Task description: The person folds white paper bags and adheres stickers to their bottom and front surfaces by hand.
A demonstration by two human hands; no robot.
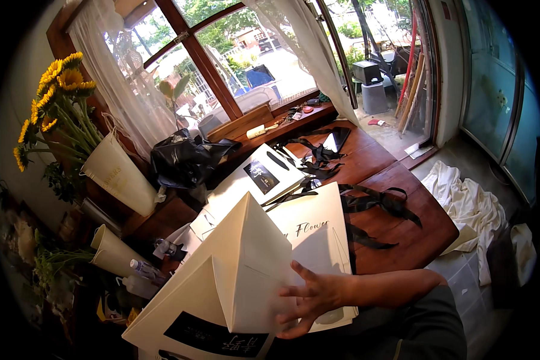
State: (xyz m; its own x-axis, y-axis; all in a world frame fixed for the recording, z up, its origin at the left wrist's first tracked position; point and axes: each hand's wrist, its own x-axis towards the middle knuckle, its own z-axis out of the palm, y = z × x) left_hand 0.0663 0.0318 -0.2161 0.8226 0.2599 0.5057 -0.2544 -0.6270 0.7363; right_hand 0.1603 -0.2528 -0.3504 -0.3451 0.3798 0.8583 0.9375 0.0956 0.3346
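Observation:
A large cream paper bag (pixel 204 288) with a black label panel stands tilted in front of me, partly unfolded, its side creased into a pointed gusset. My right hand (pixel 309 299) reaches in from the right, fingers spread, flat against the side of this bag rather than wrapped round it. My left hand is out of sight; whether it holds the bag from behind cannot be seen. Beneath and beyond my right hand lies a flat cream bag (pixel 324 210) with dark script lettering and black ribbon handles (pixel 381 204). Farther back is a pile of flat cream bags (pixel 255 174) with a black label.
The brown wooden table (pixel 414 231) ends in a rounded edge at right. A dark phone-like slab (pixel 337 139) lies near the window. At left are a black plastic bag (pixel 189 157), sunflowers (pixel 57 90) in a cream holder (pixel 119 174), and bottles (pixel 144 279). White cloth (pixel 468 210) covers some floor.

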